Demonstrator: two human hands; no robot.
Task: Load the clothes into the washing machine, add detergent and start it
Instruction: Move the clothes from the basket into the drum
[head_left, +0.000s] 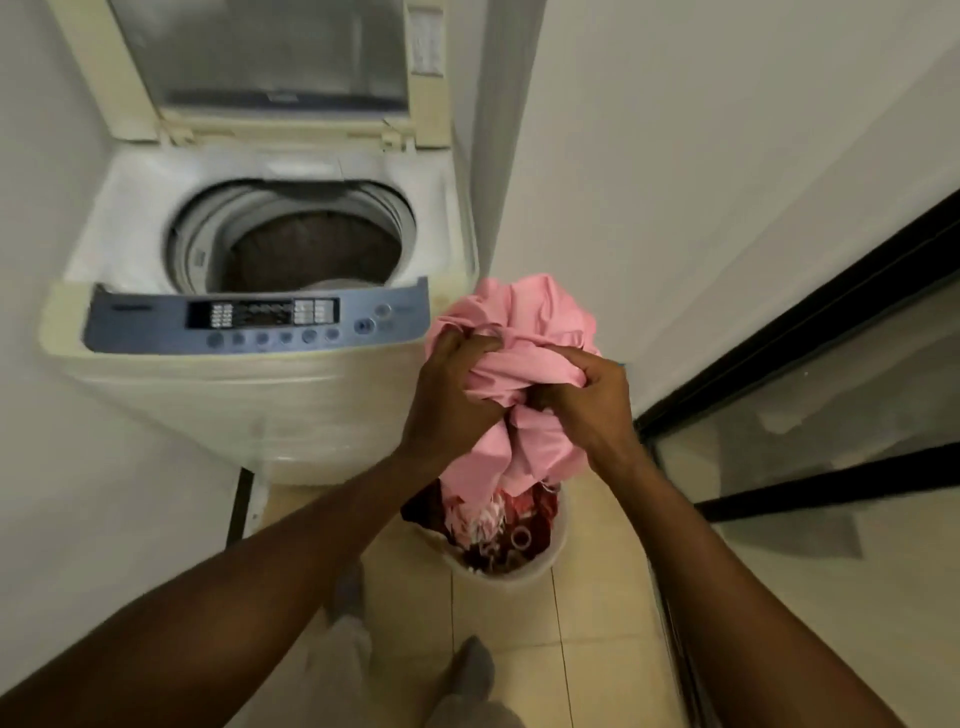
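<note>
Two forearms reaching forward, left hand (452, 384) and right hand (592, 395) both clenched around one pink garment (519, 332), bunched and lifted clear above one white laundry basket (511, 569) on the floor tiles, just right of the washing machine's (260, 384) front right corner. Loading step in hand, judged barely begun: drum (306, 249) apparently near empty, lid (265, 67) up. Next, carry leftward over the control panel (254, 322) edge, then release into the opening. More patterned red clothes (498, 525) left in the basket, count unclear. No detergent in view.
</note>
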